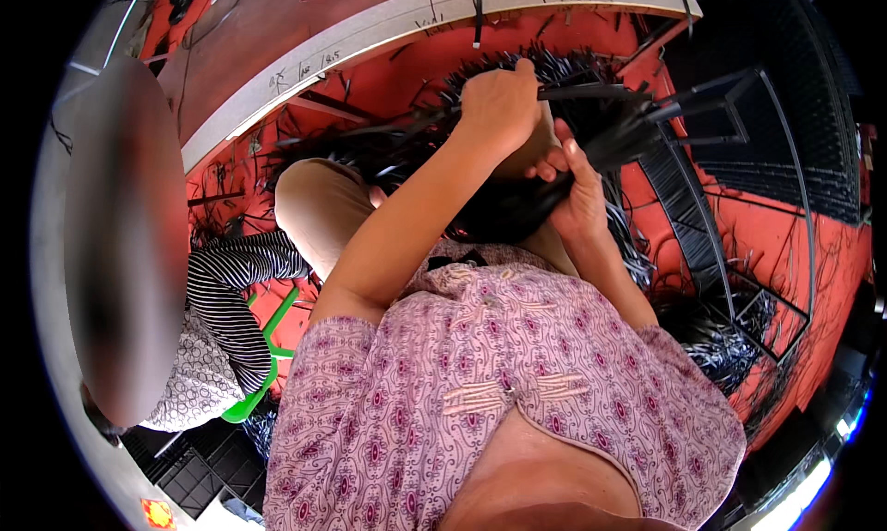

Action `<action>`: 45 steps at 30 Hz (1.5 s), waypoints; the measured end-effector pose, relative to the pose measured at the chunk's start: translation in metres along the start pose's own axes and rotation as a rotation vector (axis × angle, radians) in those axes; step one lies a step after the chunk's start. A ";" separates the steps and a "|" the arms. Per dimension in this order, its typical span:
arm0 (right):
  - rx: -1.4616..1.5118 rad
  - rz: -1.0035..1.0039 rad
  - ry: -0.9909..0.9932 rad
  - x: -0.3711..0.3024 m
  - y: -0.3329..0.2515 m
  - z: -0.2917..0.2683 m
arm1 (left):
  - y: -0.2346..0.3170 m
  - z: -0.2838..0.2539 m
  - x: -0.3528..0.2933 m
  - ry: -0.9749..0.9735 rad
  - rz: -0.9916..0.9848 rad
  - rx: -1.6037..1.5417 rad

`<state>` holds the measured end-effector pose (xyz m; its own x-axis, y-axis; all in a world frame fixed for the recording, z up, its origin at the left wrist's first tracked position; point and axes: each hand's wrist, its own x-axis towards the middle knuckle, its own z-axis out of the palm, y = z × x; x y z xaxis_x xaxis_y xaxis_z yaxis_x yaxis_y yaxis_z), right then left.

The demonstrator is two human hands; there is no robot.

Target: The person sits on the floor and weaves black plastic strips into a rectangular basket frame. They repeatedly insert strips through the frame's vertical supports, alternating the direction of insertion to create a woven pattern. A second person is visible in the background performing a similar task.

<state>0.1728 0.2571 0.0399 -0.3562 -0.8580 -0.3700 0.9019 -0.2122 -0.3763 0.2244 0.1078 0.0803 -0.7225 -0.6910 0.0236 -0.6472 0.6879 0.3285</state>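
My left hand is closed in a fist, thumb up, on a flat black strip that runs out to the right. Just below and to the right, my right hand has its fingers curled and its thumb raised, against a bundle of dark strips over my lap. Loose strip ends fan out right of my hands, blurred by motion. How the strips pass through my right hand is partly hidden. Beyond my hands lies a heap of cut black strips.
A pale board edge with handwritten marks crosses the far side. Thin black metal frames and dark woven panels stand at right. A person in striped clothing sits at left by a green stool. Scraps litter the red floor.
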 end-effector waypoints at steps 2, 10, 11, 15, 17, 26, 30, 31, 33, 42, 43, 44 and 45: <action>-0.037 -0.034 -0.067 -0.001 0.003 0.002 | 0.002 0.001 -0.024 0.099 0.107 -0.077; -0.194 -0.014 -0.234 -0.014 0.014 0.007 | 0.011 -0.040 -0.096 0.068 0.131 0.013; -0.123 0.025 -0.296 -0.005 0.017 -0.009 | 0.013 -0.049 -0.103 0.046 0.147 -0.048; -0.231 0.079 -0.225 -0.019 0.022 0.010 | 0.009 -0.046 -0.133 -0.052 0.229 0.228; -0.308 0.135 -0.237 -0.023 0.021 0.020 | 0.010 -0.027 -0.140 0.027 0.128 0.166; -0.295 0.169 -0.478 -0.032 0.038 0.033 | -0.019 -0.045 -0.175 0.099 0.021 -0.097; -0.192 0.217 -0.551 -0.036 0.044 0.035 | -0.050 -0.039 -0.188 0.109 0.122 -0.322; -0.191 0.231 -0.592 -0.037 0.045 0.040 | -0.059 -0.041 -0.197 0.112 0.183 -0.347; -0.180 0.243 -0.663 -0.035 0.045 0.043 | -0.069 -0.086 -0.226 0.043 0.149 -0.543; -0.153 0.182 -0.548 -0.014 0.029 0.025 | -0.185 -0.236 -0.430 1.577 -0.739 0.806; -0.155 0.190 -0.556 -0.013 0.031 0.025 | -0.187 -0.246 -0.450 1.635 -0.820 0.835; -0.149 0.203 -0.564 -0.010 0.034 0.026 | -0.186 -0.255 -0.466 1.612 -0.905 0.935; -0.144 0.222 -0.550 -0.008 0.036 0.026 | -0.184 -0.263 -0.478 1.584 -0.989 1.033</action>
<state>0.2150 0.2444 0.0514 0.0497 -0.9984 0.0261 0.8842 0.0318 -0.4660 0.7525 0.2532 0.2565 0.2592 0.0146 0.9657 -0.8539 -0.4638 0.2362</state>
